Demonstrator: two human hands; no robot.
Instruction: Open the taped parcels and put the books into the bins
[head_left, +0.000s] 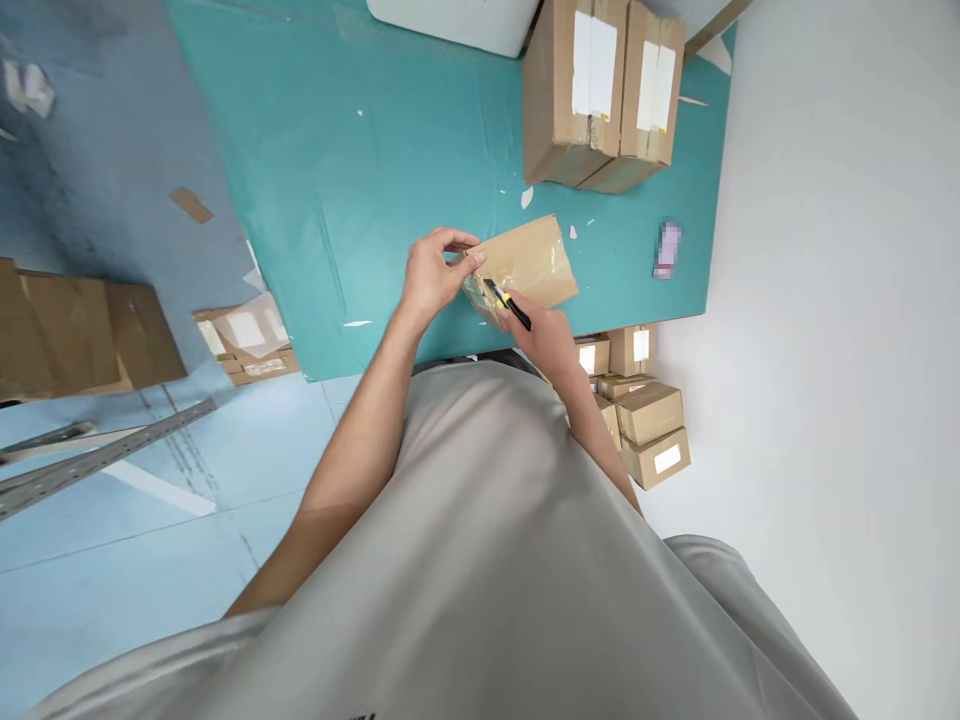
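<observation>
A small taped cardboard box [525, 255] rests near the front edge of the teal table. My left hand [436, 272] pinches the box's left upper corner between thumb and fingers. In my right hand [546, 340] is a black and yellow utility knife [516, 308], gripped by its handle. The knife's blade points up and left, at the taped near-left end of the box. Clear tape shines on the box's top and side. How deep the blade sits in the tape cannot be made out.
Two taller taped cartons [577, 150] with white labels stand at the back right of the teal table [300, 150]. Paper scraps and a blurred pinkish item [666, 250] lie on it. Several boxes [651, 412] are stacked below, at right. Cartons [90, 330] and a metal rail [105, 455] are at left.
</observation>
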